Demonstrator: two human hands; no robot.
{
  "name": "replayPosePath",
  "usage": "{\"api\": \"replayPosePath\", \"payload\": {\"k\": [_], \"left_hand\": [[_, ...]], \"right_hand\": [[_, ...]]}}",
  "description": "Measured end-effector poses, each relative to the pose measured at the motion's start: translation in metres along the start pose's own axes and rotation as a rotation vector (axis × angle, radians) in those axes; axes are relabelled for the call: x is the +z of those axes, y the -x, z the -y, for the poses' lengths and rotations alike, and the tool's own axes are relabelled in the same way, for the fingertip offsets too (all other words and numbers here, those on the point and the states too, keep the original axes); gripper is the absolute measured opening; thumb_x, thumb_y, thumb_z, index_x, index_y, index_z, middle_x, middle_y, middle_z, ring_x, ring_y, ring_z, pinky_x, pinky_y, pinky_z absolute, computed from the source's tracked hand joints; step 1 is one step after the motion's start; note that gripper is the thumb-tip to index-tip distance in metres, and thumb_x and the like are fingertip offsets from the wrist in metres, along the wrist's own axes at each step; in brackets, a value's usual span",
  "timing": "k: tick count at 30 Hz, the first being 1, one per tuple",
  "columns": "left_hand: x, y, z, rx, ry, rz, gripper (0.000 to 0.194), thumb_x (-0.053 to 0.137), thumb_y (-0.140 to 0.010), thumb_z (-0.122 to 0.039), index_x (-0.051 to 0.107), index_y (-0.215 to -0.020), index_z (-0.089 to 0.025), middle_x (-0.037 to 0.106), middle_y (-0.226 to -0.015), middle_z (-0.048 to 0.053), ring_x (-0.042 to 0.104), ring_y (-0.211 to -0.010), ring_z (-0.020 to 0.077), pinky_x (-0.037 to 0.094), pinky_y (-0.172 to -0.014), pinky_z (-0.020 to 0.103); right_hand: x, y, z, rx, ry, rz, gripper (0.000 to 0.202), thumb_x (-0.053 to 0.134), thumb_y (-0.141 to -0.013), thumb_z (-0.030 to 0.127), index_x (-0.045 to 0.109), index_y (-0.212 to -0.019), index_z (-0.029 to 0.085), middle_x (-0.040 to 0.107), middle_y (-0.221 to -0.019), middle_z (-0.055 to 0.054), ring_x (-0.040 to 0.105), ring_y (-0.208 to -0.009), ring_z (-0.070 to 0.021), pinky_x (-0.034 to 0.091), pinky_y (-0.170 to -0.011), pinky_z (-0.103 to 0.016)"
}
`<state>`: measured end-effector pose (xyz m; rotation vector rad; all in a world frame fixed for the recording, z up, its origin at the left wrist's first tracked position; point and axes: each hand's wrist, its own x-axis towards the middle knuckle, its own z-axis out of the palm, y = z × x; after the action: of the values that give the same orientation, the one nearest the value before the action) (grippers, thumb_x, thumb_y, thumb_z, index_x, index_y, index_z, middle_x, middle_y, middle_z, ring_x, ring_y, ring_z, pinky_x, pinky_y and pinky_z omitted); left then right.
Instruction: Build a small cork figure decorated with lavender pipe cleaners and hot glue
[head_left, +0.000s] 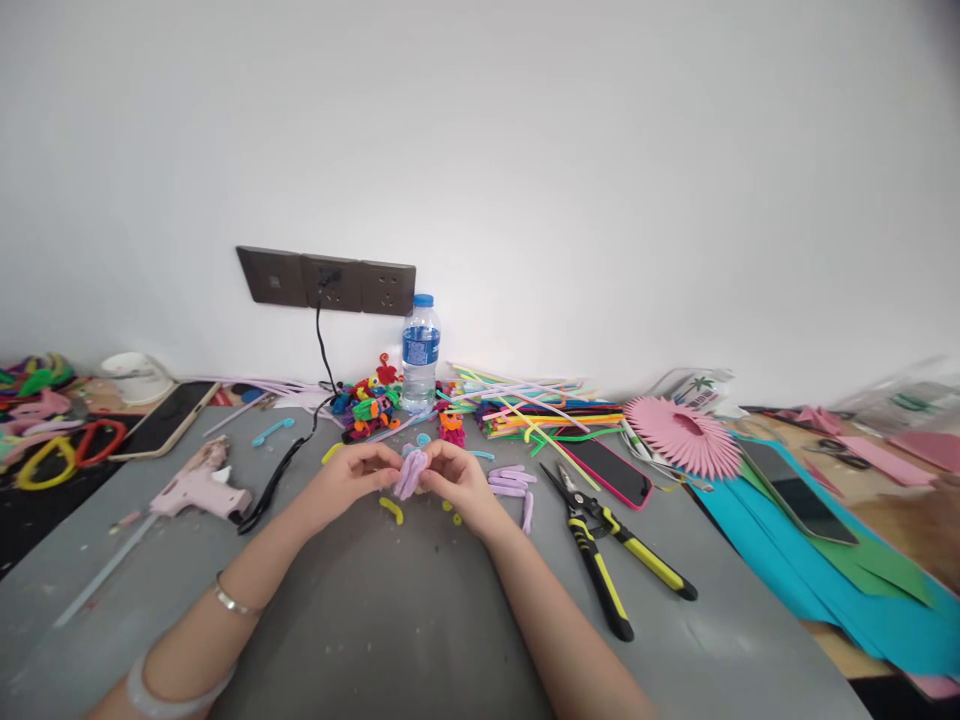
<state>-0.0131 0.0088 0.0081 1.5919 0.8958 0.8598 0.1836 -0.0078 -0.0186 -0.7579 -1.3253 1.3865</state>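
Note:
Between my two hands, above the middle of the grey mat (360, 620), is a small bundle of bent lilac pipe cleaner (409, 474). My left hand (358, 482) pinches it from the left with thumb and fingers. From the other side my right hand (459, 484) grips it by the fingertips. Just right of that hand lie several short folded lilac pipe cleaner pieces (511, 482). A bent yellow piece (391, 510) rests on the mat below the bundle. Part of the bundle is covered by my fingers.
Yellow-black pliers (622, 550) lie at right, near a pink-edged phone (609, 472). A pink glue gun (201, 485) sits at left. Behind stand a water bottle (421, 355), a pipe cleaner pile (555, 412) and colourful figures (373, 410). A pink pleated paper ring (660, 445) adjoins blue sheets (780, 550).

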Motion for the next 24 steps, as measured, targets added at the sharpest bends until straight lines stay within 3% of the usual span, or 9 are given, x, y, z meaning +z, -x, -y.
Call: {"api": "replayPosePath", "payload": {"k": [7,13,19,24], "left_hand": [[-0.0019,0.0001,0.0034,-0.086,0.097,0.098,0.034,0.080,-0.068,-0.048,0.067,-0.076,-0.017,0.072,-0.079,0.005,0.067,-0.072,0.0185,0.056,-0.069,0.031],[-0.0002,0.0041,-0.0020,-0.116,0.265,0.210,0.035,0.088,-0.061,-0.039,0.062,-0.066,-0.016,0.069,-0.074,0.003,0.066,-0.066,0.0164,0.054,-0.064,0.028],[-0.0007,0.0058,-0.0025,-0.151,0.272,0.223,0.032,0.088,-0.062,-0.036,0.063,-0.068,-0.016,0.069,-0.069,0.002,0.067,-0.065,0.0165,0.054,-0.064,0.028],[-0.0011,0.0042,-0.0011,-0.155,0.290,0.232,0.030,0.086,-0.065,-0.031,0.064,-0.077,-0.016,0.069,-0.072,0.001,0.066,-0.067,0.0151,0.053,-0.066,0.026]], "right_hand": [[-0.0011,0.0026,0.0017,-0.024,0.035,0.102,0.035,0.076,-0.076,0.051,0.060,-0.077,0.020,0.056,-0.073,0.001,0.054,-0.067,-0.0139,0.048,-0.067,-0.027],[0.0002,0.0057,0.0043,-0.051,0.035,0.192,0.031,0.075,-0.079,0.049,0.062,-0.079,0.020,0.047,-0.072,0.002,0.044,-0.067,-0.0133,0.041,-0.064,-0.026],[0.0031,0.0061,0.0052,-0.036,-0.002,0.209,0.031,0.077,-0.077,0.046,0.061,-0.077,0.020,0.045,-0.069,0.003,0.040,-0.064,-0.0128,0.035,-0.061,-0.024],[0.0024,0.0053,0.0024,-0.023,-0.027,0.188,0.029,0.076,-0.079,0.045,0.062,-0.079,0.019,0.049,-0.072,0.002,0.044,-0.066,-0.0130,0.037,-0.065,-0.025]]}}
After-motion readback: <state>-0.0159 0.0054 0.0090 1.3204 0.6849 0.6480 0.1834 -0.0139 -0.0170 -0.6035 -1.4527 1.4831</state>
